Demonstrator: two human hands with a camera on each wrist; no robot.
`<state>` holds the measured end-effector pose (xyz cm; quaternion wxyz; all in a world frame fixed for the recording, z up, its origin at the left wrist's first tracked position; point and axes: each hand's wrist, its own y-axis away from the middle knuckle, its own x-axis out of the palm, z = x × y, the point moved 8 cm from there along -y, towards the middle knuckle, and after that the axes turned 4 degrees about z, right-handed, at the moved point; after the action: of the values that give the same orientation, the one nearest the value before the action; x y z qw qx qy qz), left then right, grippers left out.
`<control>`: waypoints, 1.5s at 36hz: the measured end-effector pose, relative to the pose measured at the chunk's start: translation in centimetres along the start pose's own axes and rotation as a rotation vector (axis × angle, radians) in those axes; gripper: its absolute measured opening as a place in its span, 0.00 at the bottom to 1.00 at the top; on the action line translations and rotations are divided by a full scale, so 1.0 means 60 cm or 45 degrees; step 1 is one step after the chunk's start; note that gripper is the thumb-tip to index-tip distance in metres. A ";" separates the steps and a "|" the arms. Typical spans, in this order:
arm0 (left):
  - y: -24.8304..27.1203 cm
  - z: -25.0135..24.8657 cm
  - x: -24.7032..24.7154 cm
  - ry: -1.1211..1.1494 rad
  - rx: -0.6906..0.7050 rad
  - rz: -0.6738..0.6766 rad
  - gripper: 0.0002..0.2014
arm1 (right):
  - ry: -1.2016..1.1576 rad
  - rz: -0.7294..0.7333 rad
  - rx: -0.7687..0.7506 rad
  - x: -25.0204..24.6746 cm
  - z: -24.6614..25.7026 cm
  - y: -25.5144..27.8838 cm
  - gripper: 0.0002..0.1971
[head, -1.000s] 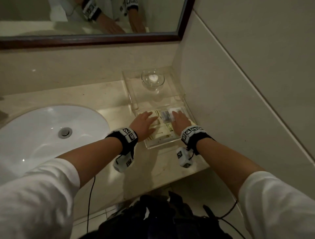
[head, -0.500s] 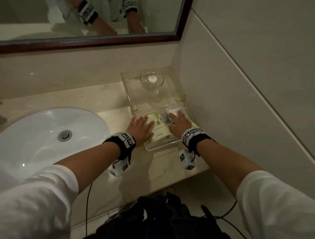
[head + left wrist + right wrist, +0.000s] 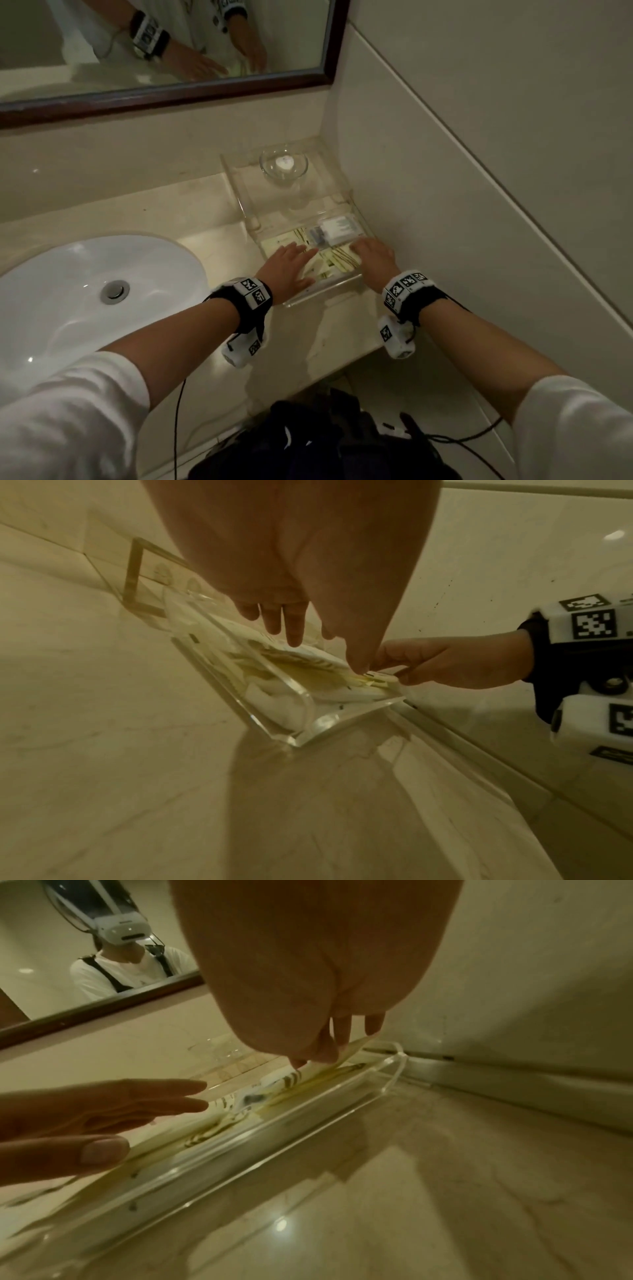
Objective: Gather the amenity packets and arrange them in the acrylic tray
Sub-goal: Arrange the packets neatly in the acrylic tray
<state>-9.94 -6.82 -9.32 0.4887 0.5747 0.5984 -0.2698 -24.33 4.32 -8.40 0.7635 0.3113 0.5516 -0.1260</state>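
The clear acrylic tray (image 3: 323,290) sits on the counter in the corner by the right wall. Cream amenity packets with gold stripes (image 3: 339,261) lie in it, and a white packet (image 3: 339,226) lies at its far end. My left hand (image 3: 301,253) lies flat on the packets at the tray's left side, fingers straight (image 3: 164,1096). My right hand (image 3: 359,248) is over the tray's right side, and its thumb and curled fingers pinch the raised edge of a cream packet (image 3: 377,679). The same lifted packet edge (image 3: 352,1049) shows in the right wrist view.
A white sink basin (image 3: 85,308) fills the counter to the left. Behind the tray a glass bowl (image 3: 283,164) stands on a clear acrylic riser (image 3: 246,205). A framed mirror (image 3: 171,92) hangs above. The tiled wall (image 3: 479,171) is close on the right. A dark bag (image 3: 325,445) sits below the counter edge.
Both hands have drawn back toward the tray's front, uncovering the white packet at the far end. My right hand went from lying flat to pinching a packet edge.
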 end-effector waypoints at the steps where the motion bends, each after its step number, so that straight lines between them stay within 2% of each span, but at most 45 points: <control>1: 0.000 -0.002 -0.001 -0.007 0.013 -0.006 0.32 | 0.054 0.025 -0.028 0.005 0.001 0.003 0.28; 10: 0.002 -0.001 0.006 0.027 0.062 -0.007 0.24 | 0.309 0.009 -0.161 0.003 0.029 0.014 0.24; 16: 0.004 -0.005 0.009 0.068 0.087 -0.029 0.24 | 0.276 -0.066 -0.346 -0.007 0.053 0.012 0.27; 19: 0.004 -0.010 0.014 0.008 0.094 -0.030 0.24 | 0.362 0.004 -0.506 -0.003 0.074 0.013 0.24; 21: 0.003 -0.013 0.015 -0.018 0.092 -0.028 0.24 | 0.444 0.067 -0.537 0.003 0.079 0.014 0.22; 24: 0.002 -0.013 0.016 -0.044 0.087 -0.026 0.25 | 0.461 0.076 -0.527 0.000 0.077 0.013 0.20; 31: 0.002 -0.012 0.019 -0.075 0.080 -0.034 0.25 | 0.464 0.105 -0.515 0.001 0.066 0.014 0.24; 44: 0.005 -0.010 0.015 -0.066 0.057 -0.050 0.24 | 0.329 0.043 -0.533 -0.004 0.066 0.019 0.25; 47: 0.005 -0.011 0.013 -0.062 0.046 -0.042 0.24 | 0.266 0.042 -0.483 -0.001 0.062 0.020 0.27; 54: 0.009 -0.011 0.007 -0.016 0.025 -0.045 0.27 | 0.127 0.078 -0.427 0.004 0.047 0.020 0.24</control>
<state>-9.56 -5.95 -9.35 0.4818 0.5671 0.6028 -0.2877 -21.48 3.56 -7.67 0.7798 0.2022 0.5924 0.0067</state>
